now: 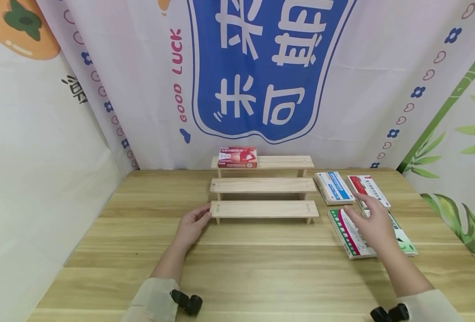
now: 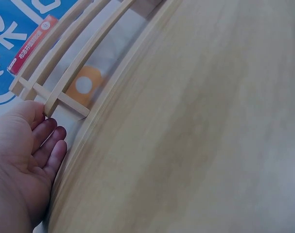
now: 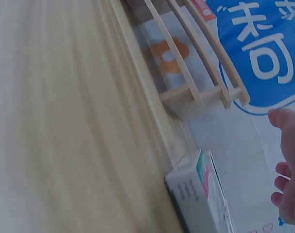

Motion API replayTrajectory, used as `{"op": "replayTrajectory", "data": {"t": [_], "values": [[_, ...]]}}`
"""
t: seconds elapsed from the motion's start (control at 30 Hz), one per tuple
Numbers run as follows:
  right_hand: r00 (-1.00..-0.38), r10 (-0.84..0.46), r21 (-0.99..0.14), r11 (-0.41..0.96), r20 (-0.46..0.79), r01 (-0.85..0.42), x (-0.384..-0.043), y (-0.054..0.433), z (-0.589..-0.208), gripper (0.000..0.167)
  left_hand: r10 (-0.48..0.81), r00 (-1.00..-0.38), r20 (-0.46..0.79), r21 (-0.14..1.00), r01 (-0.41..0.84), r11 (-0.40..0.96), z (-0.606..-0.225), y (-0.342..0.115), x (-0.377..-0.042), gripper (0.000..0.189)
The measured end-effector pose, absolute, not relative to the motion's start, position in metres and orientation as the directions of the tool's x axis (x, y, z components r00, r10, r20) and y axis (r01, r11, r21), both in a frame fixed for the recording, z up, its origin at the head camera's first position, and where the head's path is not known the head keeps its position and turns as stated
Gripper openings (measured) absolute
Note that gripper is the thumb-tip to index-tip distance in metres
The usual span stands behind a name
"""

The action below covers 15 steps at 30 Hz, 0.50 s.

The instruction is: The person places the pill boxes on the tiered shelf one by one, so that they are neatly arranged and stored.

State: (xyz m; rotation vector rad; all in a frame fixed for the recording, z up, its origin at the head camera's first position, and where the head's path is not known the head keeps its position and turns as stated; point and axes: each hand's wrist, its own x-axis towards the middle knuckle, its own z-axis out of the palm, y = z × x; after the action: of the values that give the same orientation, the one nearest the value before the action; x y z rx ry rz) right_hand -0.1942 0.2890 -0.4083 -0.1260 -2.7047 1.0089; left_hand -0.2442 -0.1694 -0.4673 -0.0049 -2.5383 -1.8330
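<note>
A three-tier wooden display stand [image 1: 261,209] sits on the table, with a red medicine box [image 1: 237,157] lying at the left of its top tier. My left hand [image 1: 192,226] grips the left end of the lowest tier. In the left wrist view, its thumb and forefinger meet at that wooden end. Over the medicine boxes to the right hovers my right hand [image 1: 376,223], fingers spread and holding nothing. Beneath it are a green-and-white box [image 1: 347,235] and another green-edged box [image 1: 405,239], partly covered. Behind them lie a blue-and-white box [image 1: 334,188] and a red-and-white box [image 1: 370,190].
The wood-grain table [image 1: 257,273] stretches in front of the stand and to both sides. A printed curtain [image 1: 149,89] hangs close behind the table's back edge, with more fabric at left and right.
</note>
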Motion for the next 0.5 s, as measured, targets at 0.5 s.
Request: {"op": "replayTrajectory", "data": {"t": [0.5], "values": [[-0.944, 0.259, -0.595, 0.799, 0.205, 0.09, -0.151, 0.345, -0.44, 0.066, 0.004, -1.0, 0.014, 0.947, 0.014, 0.32, -0.466, -0.169, -0.243, 0.038]]}}
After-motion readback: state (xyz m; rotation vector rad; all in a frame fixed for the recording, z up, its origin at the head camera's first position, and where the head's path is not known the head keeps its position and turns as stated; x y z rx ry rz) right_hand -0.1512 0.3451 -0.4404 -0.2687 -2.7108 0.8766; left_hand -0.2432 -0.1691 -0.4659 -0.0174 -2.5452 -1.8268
